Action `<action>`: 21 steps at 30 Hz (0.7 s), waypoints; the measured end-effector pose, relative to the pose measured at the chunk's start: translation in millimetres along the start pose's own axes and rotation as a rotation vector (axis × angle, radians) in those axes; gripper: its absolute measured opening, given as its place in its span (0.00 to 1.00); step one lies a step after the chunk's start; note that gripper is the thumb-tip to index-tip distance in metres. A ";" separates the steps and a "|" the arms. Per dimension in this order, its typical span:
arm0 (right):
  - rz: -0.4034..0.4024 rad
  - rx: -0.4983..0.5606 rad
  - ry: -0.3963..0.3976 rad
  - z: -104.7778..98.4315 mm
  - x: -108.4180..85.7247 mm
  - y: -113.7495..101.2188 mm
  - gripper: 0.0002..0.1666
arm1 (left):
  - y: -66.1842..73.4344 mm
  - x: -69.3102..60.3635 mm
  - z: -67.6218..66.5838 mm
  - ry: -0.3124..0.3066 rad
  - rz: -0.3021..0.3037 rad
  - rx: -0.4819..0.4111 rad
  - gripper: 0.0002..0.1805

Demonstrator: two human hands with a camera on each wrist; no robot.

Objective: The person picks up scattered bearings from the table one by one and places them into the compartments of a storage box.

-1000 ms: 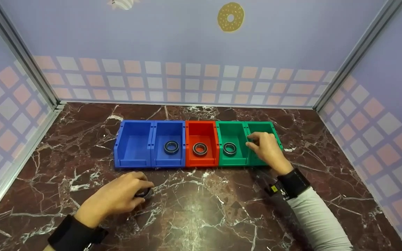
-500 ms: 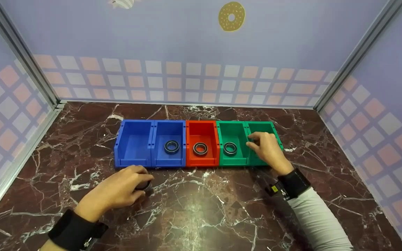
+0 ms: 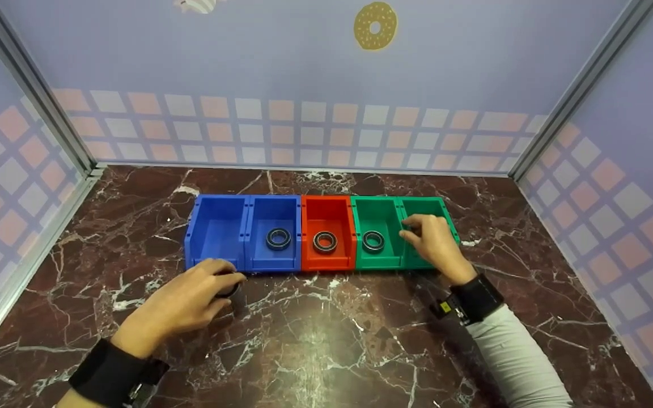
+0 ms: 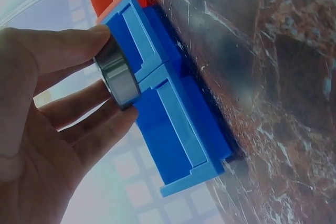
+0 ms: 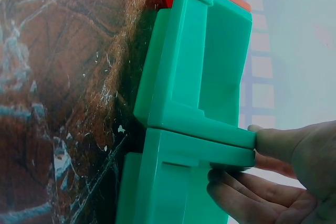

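In the head view my left hand (image 3: 187,297) is just in front of the leftmost blue bin (image 3: 213,232). Thumb and fingers pinch a metal ball bearing (image 4: 119,77), held on edge and clear of the table in the left wrist view. My right hand (image 3: 435,241) grips the adjoining side walls of the two green bins (image 5: 189,72), thumb on one side and fingers on the other. Further bearings lie flat: one bearing (image 3: 269,240) in the second blue bin, one bearing (image 3: 316,243) in the red bin (image 3: 328,211), one bearing (image 3: 364,243) in the left green bin.
The bins stand side by side in one row on a dark red marbled table (image 3: 315,340). Behind it rises a patterned back wall (image 3: 281,56), with side walls left and right. My right hand partly covers the rightmost green bin (image 3: 424,207).
My left hand has moved forward and slightly left with the bearing, toward the leftmost blue bin. The right hand stays in place on the green bins.
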State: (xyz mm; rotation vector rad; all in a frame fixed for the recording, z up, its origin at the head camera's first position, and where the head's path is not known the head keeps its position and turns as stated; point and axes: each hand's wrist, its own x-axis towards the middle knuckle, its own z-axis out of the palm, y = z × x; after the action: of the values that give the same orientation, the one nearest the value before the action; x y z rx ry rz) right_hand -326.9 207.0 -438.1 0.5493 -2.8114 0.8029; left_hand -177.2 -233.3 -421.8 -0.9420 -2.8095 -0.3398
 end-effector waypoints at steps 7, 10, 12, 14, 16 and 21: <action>0.005 -0.009 0.002 0.0 0.1 -1.0 0.17 | -4.4 0.7 -3.4 0.029 -0.021 0.009 0.26; 0.006 -0.009 0.002 -0.4 -0.1 -1.2 0.17 | -6.6 1.1 -4.0 0.036 -0.035 0.014 0.27; 0.003 -0.005 0.004 -0.7 0.1 -1.1 0.17 | -8.1 1.3 -4.2 0.042 -0.036 0.016 0.27; 0.001 0.000 0.002 -0.8 0.2 -0.9 0.17 | -9.3 1.4 -4.5 0.049 -0.030 0.021 0.27; -0.001 0.003 0.000 -0.8 0.3 -0.6 0.17 | -10.5 1.6 -5.2 0.060 -0.023 0.026 0.27; -0.006 0.002 0.006 -0.6 0.0 -0.5 0.17 | -13.6 3.5 -8.1 0.075 -0.020 0.035 0.27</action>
State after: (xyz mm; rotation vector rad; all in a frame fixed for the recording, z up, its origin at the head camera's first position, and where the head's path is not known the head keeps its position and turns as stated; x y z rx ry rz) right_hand -326.7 206.9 -437.4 0.5544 -2.8029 0.8045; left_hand -187.6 -244.0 -415.5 -0.8752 -2.7496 -0.3201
